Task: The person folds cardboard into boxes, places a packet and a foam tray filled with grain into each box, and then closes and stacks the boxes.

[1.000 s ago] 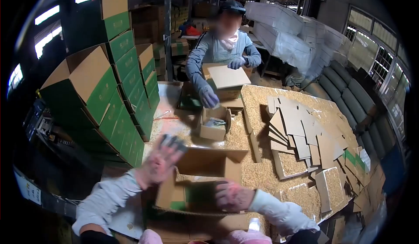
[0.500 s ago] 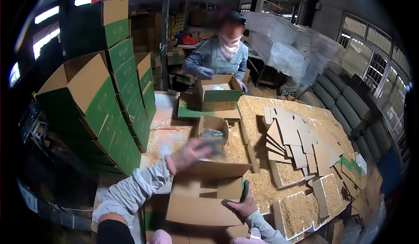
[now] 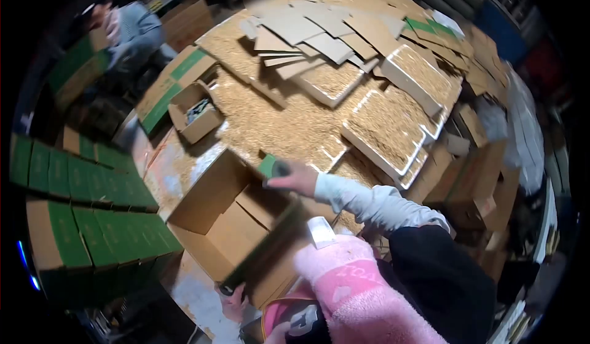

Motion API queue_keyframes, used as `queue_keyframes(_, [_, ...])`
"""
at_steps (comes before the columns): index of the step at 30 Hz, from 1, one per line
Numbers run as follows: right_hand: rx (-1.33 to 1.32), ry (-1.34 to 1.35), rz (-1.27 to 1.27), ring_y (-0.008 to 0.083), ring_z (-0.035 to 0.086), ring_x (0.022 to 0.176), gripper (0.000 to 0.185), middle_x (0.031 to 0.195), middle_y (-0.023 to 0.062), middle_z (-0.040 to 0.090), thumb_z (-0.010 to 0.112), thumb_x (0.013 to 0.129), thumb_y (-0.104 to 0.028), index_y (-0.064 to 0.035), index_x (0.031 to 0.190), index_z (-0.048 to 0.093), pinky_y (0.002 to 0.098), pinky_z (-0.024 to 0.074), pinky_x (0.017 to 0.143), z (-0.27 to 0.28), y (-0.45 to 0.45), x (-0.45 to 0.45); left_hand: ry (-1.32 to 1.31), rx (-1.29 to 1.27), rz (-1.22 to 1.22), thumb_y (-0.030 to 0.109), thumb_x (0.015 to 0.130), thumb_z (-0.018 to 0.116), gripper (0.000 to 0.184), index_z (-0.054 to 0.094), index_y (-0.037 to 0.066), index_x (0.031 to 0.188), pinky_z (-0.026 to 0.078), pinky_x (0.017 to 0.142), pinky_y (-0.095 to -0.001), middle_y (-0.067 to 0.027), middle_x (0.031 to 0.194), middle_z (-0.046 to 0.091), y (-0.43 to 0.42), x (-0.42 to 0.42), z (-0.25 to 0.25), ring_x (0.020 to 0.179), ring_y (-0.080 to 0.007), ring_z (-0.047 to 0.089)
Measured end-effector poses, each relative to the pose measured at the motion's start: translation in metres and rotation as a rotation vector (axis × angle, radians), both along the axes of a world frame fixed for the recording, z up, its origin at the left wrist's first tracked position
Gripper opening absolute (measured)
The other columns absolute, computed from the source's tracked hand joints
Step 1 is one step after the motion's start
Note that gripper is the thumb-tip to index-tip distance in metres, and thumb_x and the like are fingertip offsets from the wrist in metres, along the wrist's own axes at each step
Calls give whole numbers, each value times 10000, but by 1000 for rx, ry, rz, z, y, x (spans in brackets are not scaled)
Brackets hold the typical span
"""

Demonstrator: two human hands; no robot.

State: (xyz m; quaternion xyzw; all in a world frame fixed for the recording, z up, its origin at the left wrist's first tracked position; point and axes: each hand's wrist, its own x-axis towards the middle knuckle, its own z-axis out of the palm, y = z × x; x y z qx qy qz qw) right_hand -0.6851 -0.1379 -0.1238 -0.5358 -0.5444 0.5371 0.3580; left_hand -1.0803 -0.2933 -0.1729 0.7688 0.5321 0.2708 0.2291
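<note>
The box (image 3: 206,196) opens upward, long axis slanting up-right; right hand (image 3: 296,179) half-curled by its rim, left hand (image 3: 233,303) low; holds unclear.

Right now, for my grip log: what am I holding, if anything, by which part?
Can't tell: blur hides any grip. In view, the left hand is by the lower corner of the open box, the right hand by its right corner.

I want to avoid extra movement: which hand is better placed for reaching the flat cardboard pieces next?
Probably the right hand, beside the open box and nearer the flat cardboard pieces; the left hand, by the box's near corner, is farther away.
</note>
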Motion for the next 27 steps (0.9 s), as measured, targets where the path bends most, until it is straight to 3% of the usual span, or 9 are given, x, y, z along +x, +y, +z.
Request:
queue_keyframes(3, [82,-301,-26,299,556,952,655,1015,191,579,634,722,-506,4,1112,504,351,423,847,6,-47,-21,-916,-187,451,178,853,525,343,511,-44,1114,447,832,-340,-144,1137,527,51,62,86,976,-228,552])
queue_keyframes(6, [267,-142,-21,305,505,1057,627,1088,191,552,658,737,-432,-19,1173,476,360,392,926,0,-58,13,-283,-157,411,130,822,568,404,474,-44,1174,430,834,-316,-144,1126,540,110,62,70,960,-226,547])
queue_keyframes(9, [451,-647,-1112,324,477,1077,643,1153,222,487,680,731,-275,35,1227,413,409,389,935,-20,-92,152,-312,-159,552,111,809,565,378,499,-51,1145,437,809,-296,-123,1071,570,117,41,46,906,-212,561])
queue_keyframes(11, [-117,-952,-1561,407,352,1172,742,1279,280,346,597,769,-463,-60,1334,333,445,314,983,-98,-137,244,-349,-189,583,94,805,555,357,509,-51,1128,434,806,-287,-109,1036,583,112,41,47,888,-198,560])
queue_keyframes(15, [-164,-491,-1480,364,319,1242,764,1350,248,317,524,819,-500,-121,1404,212,390,236,1035,-193,-142,310,-335,-254,541,65,800,539,334,509,-44,1115,433,787,-273,-81,998,586,124,51,55,858,-167,554])
queue_keyframes(18, [79,-293,-1579,177,492,1047,618,1244,139,447,553,872,-147,23,1366,224,271,398,894,-147,-113,287,-329,-231,536,64,802,539,340,504,-41,1123,437,782,-276,-81,1005,585,123,47,50,858,-172,557])
queue_keyframes(22, [78,13,-1226,173,517,1019,586,1161,95,535,567,873,-315,25,1307,367,265,391,893,-90,-138,261,-339,-266,599,35,802,519,377,479,-43,1169,430,832,-272,-101,1069,573,114,67,68,928,-181,556])
queue_keyframes(24, [-211,591,-1230,210,556,1027,414,1180,114,534,497,896,-204,16,1243,449,306,446,888,-18,-133,207,-396,-214,502,13,785,504,420,462,-43,1199,424,856,-287,-113,1089,571,111,51,47,955,-193,551])
queue_keyframes(27, [-41,424,-763,166,507,1062,396,1160,95,539,436,934,-197,35,1254,418,258,384,918,-21,-131,187,-336,-152,426,8,766,505,464,445,-35,1224,416,882,-305,-139,1123,568,118,53,51,1010,-224,551])
